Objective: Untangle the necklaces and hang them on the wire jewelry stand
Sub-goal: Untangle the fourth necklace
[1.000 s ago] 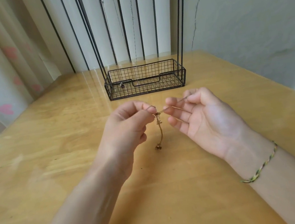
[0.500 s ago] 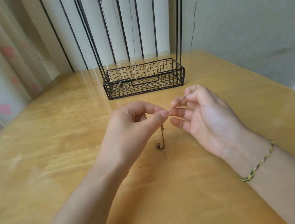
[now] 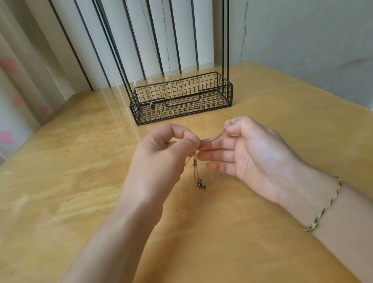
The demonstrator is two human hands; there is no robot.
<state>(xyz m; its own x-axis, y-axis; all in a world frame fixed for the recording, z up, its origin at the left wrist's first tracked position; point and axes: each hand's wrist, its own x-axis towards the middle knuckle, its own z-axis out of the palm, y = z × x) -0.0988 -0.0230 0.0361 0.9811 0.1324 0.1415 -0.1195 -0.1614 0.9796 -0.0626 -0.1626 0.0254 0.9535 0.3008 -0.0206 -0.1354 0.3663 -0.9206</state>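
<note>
while tangled necklaces [image 3: 196,170] dangle at the middle of the desk [image 3: 74,207]: left hand [image 3: 160,166] pinches the knot, right hand [image 3: 249,154] pinches one strand. advised: feed slack, never tug. wire jewelry stand [image 3: 181,96]: far edge.

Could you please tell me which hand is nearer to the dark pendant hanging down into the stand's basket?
Left. The left hand is almost straight in front of the dark pendant; the right hand is in front and farther right. Both pinch the chain.

A thin braided bracelet [image 3: 321,207] of green, yellow and pink thread circles the wrist [image 3: 298,188] just behind the right grip [image 3: 252,156].
</note>
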